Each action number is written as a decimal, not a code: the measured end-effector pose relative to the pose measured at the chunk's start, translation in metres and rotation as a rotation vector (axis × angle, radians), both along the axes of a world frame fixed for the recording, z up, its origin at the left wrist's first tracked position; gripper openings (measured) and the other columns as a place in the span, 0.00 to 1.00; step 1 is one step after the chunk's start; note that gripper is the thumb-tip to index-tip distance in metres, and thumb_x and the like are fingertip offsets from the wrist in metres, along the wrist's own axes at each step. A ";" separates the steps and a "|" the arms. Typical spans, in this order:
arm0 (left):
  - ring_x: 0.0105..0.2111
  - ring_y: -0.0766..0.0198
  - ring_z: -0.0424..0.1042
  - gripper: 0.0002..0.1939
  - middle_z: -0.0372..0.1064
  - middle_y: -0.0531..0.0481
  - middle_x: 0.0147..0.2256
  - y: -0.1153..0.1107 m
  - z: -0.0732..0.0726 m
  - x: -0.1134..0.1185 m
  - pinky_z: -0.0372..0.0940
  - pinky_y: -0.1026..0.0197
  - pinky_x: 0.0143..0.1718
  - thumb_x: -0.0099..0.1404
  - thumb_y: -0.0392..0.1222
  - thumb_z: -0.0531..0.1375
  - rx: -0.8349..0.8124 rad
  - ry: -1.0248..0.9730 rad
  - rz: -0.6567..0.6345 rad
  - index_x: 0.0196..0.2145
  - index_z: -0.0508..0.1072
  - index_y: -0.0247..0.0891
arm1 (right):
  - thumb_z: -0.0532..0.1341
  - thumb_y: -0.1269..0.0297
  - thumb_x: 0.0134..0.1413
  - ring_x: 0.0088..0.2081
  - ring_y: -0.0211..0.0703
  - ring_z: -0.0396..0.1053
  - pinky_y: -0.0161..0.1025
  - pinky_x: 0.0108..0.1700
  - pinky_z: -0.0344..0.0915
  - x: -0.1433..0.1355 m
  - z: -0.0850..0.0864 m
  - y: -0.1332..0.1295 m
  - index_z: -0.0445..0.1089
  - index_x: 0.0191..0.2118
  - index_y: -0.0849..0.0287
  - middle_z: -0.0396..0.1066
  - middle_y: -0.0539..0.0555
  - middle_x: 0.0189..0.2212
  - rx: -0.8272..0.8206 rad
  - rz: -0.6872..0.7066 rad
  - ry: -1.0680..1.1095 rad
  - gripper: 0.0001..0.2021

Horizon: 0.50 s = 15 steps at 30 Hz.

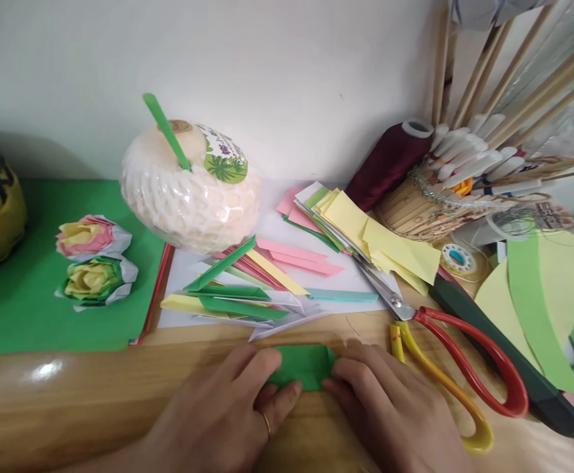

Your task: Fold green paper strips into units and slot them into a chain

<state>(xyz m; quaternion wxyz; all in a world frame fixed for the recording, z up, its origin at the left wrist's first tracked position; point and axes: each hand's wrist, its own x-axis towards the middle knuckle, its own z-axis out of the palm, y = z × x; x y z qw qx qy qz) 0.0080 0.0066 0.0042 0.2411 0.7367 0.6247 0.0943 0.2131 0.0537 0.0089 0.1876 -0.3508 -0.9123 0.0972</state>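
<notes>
A small green paper rectangle [303, 366] lies on the wooden table between my two hands, its right end folded over at the corner. My left hand [232, 401], with a ring on one finger, pinches the paper's left end between thumb and fingers. At the right end, the curled fingers of my right hand [385, 401] press on the folded corner. Just behind the paper is a loose pile of folded paper strips [242, 305] in green, white, yellow and pink. Scissors [405, 309] with one red and one yellow handle lie right of my right hand.
A wrapped coconut [188, 190] with a green straw stands at the back. Two paper flowers [92, 279] sit on green sheets [11, 322] at left. Cut paper slips [356, 217], a maroon thread spool [390, 161], a dark green-handled tool [504, 355] and a stick-filled basket [410, 207] crowd the right.
</notes>
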 end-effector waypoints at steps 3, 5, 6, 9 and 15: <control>0.26 0.63 0.71 0.07 0.70 0.57 0.29 -0.001 -0.001 0.002 0.59 0.65 0.23 0.64 0.47 0.54 0.035 0.040 -0.008 0.32 0.67 0.44 | 0.45 0.69 0.64 0.27 0.35 0.67 0.33 0.27 0.60 0.000 0.008 0.001 0.70 0.42 0.55 0.70 0.50 0.26 0.107 0.123 -0.024 0.16; 0.26 0.63 0.71 0.07 0.70 0.56 0.27 -0.002 -0.003 0.003 0.59 0.65 0.22 0.63 0.47 0.55 0.075 0.064 -0.007 0.32 0.67 0.43 | 0.44 0.72 0.63 0.24 0.34 0.66 0.33 0.25 0.59 0.000 0.013 0.001 0.71 0.43 0.53 0.69 0.48 0.21 0.166 0.186 -0.032 0.18; 0.26 0.63 0.70 0.07 0.70 0.56 0.27 -0.003 -0.004 0.003 0.60 0.65 0.22 0.63 0.47 0.55 0.104 0.074 -0.015 0.32 0.67 0.43 | 0.44 0.73 0.63 0.23 0.34 0.66 0.33 0.24 0.59 0.001 0.014 0.000 0.71 0.43 0.54 0.69 0.48 0.21 0.156 0.215 -0.066 0.18; 0.28 0.63 0.70 0.05 0.69 0.55 0.29 -0.007 -0.005 0.000 0.61 0.66 0.23 0.64 0.41 0.54 0.230 0.097 -0.096 0.36 0.69 0.44 | 0.43 0.72 0.63 0.23 0.35 0.65 0.35 0.24 0.58 0.005 0.014 0.000 0.70 0.46 0.56 0.69 0.49 0.21 0.131 0.246 -0.126 0.19; 0.42 0.62 0.68 0.17 0.70 0.51 0.42 -0.012 0.008 -0.020 0.66 0.69 0.33 0.64 0.34 0.49 0.369 0.082 -0.444 0.50 0.66 0.43 | 0.47 0.70 0.63 0.24 0.37 0.63 0.37 0.24 0.55 0.019 0.016 0.003 0.69 0.45 0.61 0.67 0.50 0.22 0.093 0.290 -0.127 0.15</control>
